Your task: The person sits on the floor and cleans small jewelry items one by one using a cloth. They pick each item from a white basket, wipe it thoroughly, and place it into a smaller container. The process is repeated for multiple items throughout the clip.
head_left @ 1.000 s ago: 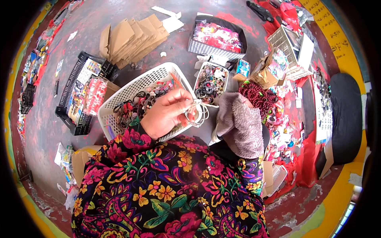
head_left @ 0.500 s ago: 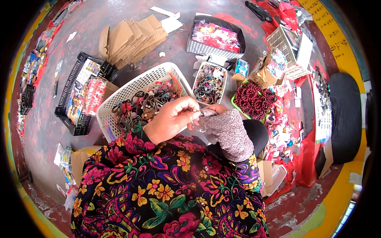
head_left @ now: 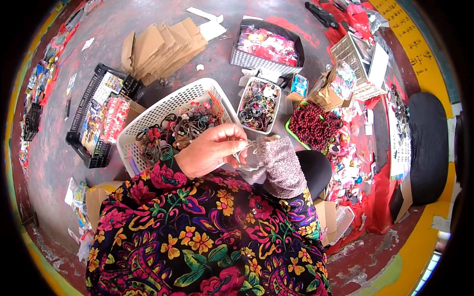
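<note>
Over the front edge of a white perforated basket (head_left: 185, 91), my left hand (head_left: 211, 150) pinches a thin, pale looped hair tie (head_left: 239, 154) between thumb and fingers. Just to its right is my right hand (head_left: 269, 139), mostly hidden by a fuzzy mauve-grey sleeve (head_left: 285, 167). Its closed fingers hold a small clear plastic bag (head_left: 253, 170), which hangs below the two hands. The hair tie is close to the bag; I cannot tell whether any of it is inside. In the basket lies a heap of hair ties (head_left: 180, 129), some with coloured ornaments.
A smaller white basket (head_left: 259, 103) of hair ties stands beyond my hands. To its right, dark red beads (head_left: 316, 126) fill a green tray. A patterned box (head_left: 269, 47) of pink packets, flat cardboard (head_left: 163, 49) and a black crate (head_left: 101, 113) lie around.
My hands have moved slightly apart, the right one a little to the right. The pale loop and the clear bag between them now show more plainly.
</note>
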The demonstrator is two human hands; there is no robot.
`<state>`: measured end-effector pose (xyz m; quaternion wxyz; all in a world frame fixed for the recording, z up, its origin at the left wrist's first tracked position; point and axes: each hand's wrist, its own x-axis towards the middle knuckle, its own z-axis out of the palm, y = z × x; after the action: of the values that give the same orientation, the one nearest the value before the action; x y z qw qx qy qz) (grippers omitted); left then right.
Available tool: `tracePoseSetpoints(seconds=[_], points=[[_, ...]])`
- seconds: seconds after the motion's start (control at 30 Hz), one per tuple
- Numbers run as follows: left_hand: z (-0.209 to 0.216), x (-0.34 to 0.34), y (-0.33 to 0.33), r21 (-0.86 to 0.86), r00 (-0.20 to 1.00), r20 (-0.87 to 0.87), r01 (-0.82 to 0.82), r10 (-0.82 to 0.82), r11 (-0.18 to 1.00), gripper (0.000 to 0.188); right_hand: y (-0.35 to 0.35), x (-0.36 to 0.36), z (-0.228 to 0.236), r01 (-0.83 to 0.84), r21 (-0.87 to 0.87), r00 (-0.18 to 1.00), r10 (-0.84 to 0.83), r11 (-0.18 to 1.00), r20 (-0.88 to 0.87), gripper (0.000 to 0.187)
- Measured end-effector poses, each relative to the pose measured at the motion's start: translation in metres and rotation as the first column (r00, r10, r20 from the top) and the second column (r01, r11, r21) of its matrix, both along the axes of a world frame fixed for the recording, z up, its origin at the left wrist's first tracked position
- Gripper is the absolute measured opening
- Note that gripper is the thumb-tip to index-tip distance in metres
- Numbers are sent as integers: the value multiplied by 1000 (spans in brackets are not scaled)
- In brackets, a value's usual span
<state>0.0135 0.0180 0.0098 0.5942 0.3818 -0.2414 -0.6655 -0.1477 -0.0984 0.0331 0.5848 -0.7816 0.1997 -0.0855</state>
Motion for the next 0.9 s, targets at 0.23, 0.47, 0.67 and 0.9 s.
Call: tracePoseSetpoints(seconds=[0.23, 0.47, 0.67, 0.9], points=[[12, 4, -2, 3, 958, 271, -96, 92, 995, 6, -38, -8, -38, 161, -749, 982, -28, 642, 187, 34], [19, 7, -4, -76, 863, 444, -234, 243, 969, 9, -32, 44, 18, -19, 125, 998, 26, 992, -55, 22], [15, 20, -2, -148, 748, 496, -428, 442, 892, 11, -45, 80, 17, -268, -94, 945, 281, 959, 170, 15], [15, 26, 1, -126, 750, 477, -457, 458, 881, 7, -28, 104, 9, -103, -94, 992, 109, 990, 56, 26]])
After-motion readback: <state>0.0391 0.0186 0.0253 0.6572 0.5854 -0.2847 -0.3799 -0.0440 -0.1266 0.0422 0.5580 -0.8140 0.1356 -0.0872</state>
